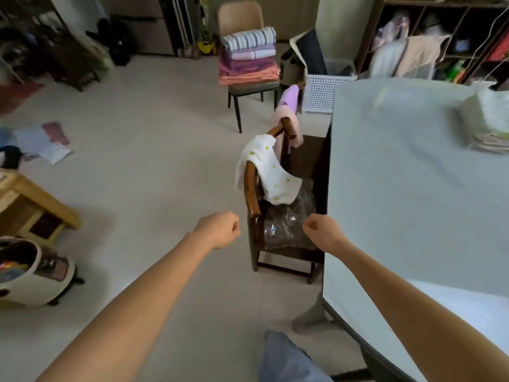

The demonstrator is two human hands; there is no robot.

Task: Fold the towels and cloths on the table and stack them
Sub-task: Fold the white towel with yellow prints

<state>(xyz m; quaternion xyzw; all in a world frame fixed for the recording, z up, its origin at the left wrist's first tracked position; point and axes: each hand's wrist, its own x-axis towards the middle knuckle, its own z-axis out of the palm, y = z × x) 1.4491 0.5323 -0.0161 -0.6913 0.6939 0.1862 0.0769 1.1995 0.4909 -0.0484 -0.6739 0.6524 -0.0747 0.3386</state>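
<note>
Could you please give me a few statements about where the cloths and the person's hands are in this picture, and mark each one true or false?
1. The white cloth with yellow-green dots hangs over the back of the dark wooden chair beside the table. True.
2. The left hand grips the dotted cloth. False: its fingers are curled and it holds nothing, short of the chair.
3. A stack of folded cloths sits on the table at its far right. True.
4. The seat of the far chair is bare. False: a pile of folded towels lies on it.
5. The right hand rests flat on the table. False: it is curled, in the air over the wooden chair's seat.
</note>
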